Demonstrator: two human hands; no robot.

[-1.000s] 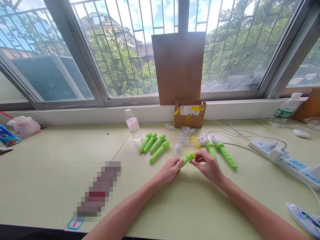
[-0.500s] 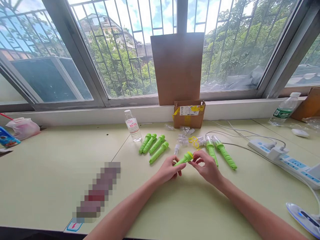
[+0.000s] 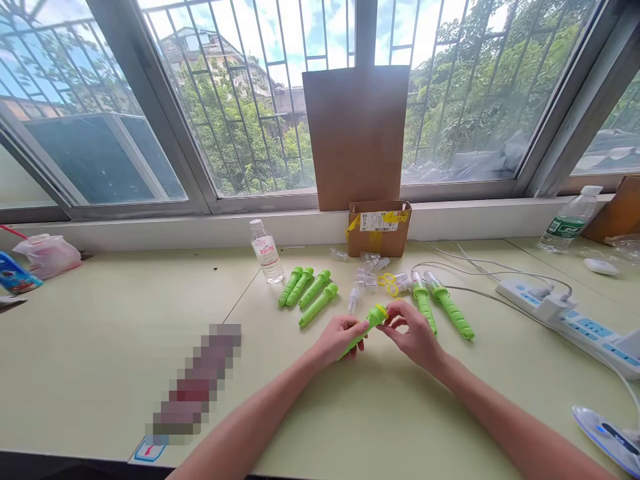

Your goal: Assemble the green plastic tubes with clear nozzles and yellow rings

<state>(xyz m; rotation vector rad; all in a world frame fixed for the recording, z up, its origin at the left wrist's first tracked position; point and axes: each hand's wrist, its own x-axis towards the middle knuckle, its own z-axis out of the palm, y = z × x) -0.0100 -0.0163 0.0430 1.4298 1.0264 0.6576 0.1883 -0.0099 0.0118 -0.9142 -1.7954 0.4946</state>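
My left hand is wrapped round a green plastic tube-shaped handle, tilted with its wide end up and to the right. A yellow ring sits at that wide end. Thumb and fingertips of my right hand pinch at the ring's right edge, partly hiding it. Several similar green handles lie left of my hands. To the right are two more green handles with clear tips. Clear plastic caps and loose yellow rings lie just beyond my hands.
A small cardboard box stands at the back below the window. A water bottle is left of it. Cables run to a power strip at right, near a second bottle. A white-and-blue device lies at the front right.
The green handle has turned in my left hand, so more of its lower body shows below the fingers. My right hand stays at the yellow ring.
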